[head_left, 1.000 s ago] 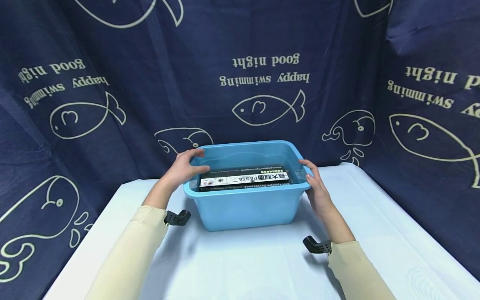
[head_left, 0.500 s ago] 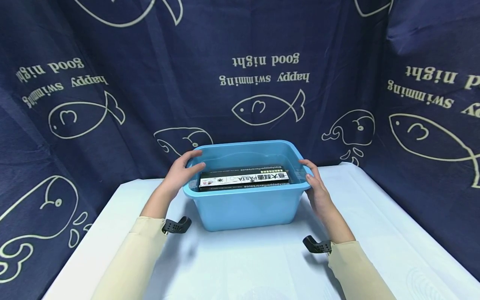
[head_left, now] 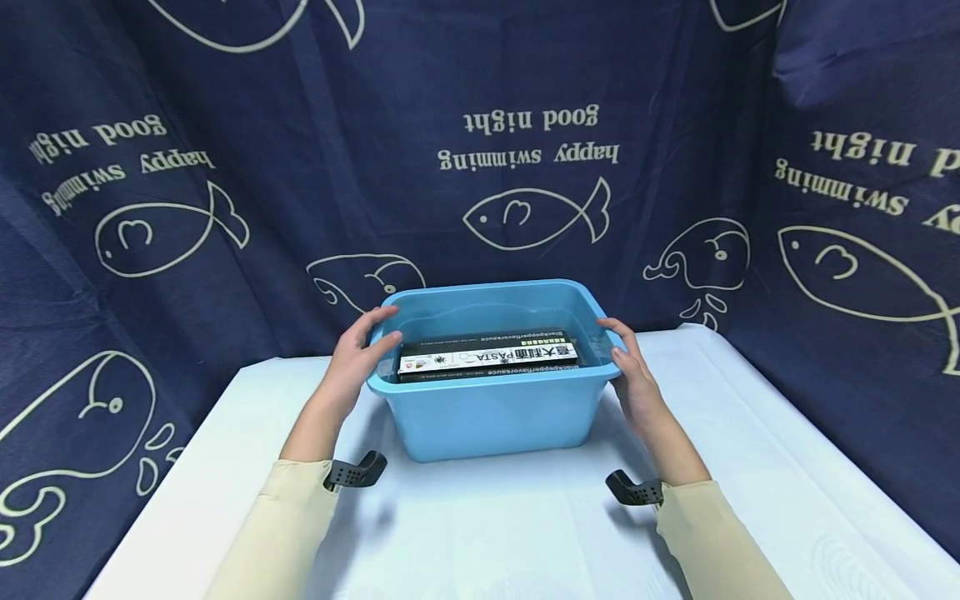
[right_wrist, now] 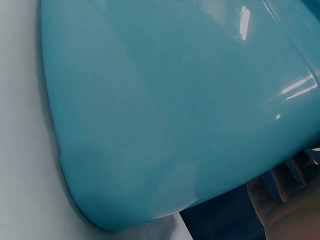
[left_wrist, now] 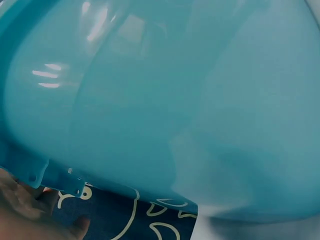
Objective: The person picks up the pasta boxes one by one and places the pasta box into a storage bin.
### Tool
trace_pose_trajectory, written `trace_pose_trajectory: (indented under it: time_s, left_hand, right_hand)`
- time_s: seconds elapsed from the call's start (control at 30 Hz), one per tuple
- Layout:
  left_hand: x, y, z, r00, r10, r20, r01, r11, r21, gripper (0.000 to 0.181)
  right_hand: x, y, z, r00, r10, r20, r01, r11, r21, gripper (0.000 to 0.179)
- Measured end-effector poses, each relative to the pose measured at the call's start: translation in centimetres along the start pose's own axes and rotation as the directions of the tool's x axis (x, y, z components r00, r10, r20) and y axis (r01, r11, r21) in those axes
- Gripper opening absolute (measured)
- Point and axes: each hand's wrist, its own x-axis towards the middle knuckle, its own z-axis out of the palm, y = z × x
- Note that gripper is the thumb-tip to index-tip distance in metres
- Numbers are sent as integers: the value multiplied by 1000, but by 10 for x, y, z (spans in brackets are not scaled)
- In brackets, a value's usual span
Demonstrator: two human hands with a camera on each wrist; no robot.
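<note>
A light-blue plastic tub (head_left: pixel 487 417) stands upright on the table, with black-and-white pasta boxes (head_left: pixel 487 357) lying inside it. My left hand (head_left: pixel 352 358) holds the tub's left rim, thumb and forefinger over the edge. In the left wrist view, that hand's other fingers (left_wrist: pixel 30 205) show below the rim, beside the tub's wall. At the opposite end, my right hand (head_left: pixel 636 375) grips the right rim. Its lower fingers (right_wrist: pixel 282 185) reach under the rim outside the wall in the right wrist view. The undersides of the boxes are hidden.
A white-covered table (head_left: pixel 480 525) carries the tub near its back edge. Dark-blue cloth (head_left: pixel 525 83) printed with fish and upside-down words hangs behind and on both sides. A black band sits on the left wrist (head_left: pixel 356 472) and another on the right wrist (head_left: pixel 633 492).
My left hand has drawn back leftward from over the tub's inside to its left rim, and its forearm has come nearer. My right hand and the tub have stayed in place.
</note>
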Motion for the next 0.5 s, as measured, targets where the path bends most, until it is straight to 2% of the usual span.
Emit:
trace_pose_trajectory:
  time_s: [0.17, 0.37, 0.5]
  left_hand:
    - [-12, -2, 2, 999, 27, -22, -28, 998, -47, 51]
    - [-27, -4, 5, 998, 41, -48, -43, 998, -50, 53]
    - [-34, -7, 7, 994, 83, -71, -87, 994, -60, 52]
  right_hand:
    - [1, 0, 1, 1000, 2, 5, -2, 1000, -8, 54]
    - [1, 0, 1, 1000, 7, 12, -7, 1000, -8, 54]
    - [0, -2, -2, 1000, 9, 18, -7, 998, -61, 54]
